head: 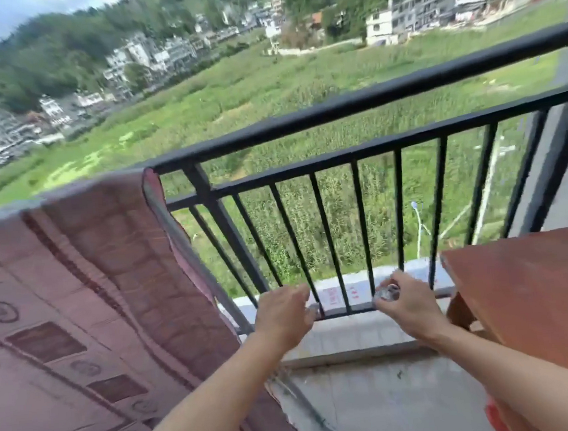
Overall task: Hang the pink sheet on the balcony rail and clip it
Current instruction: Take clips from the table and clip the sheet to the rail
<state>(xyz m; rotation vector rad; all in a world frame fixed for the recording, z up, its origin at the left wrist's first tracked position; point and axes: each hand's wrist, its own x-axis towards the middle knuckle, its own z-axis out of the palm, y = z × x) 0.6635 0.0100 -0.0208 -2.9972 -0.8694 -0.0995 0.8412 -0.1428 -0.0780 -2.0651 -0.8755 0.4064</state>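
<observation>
Pink sheet over rail, left hand outstretched, slack, right hand pinching shiny object

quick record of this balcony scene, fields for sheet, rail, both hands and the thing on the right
sheet: pink sheet draped over the rail's left part, no clip visible on it
rail: black balcony rail, right part bare
left: left hand low by the bars, holding nothing
right: right hand pinches a small clear object, possibly a clip
side: wooden table
</observation>
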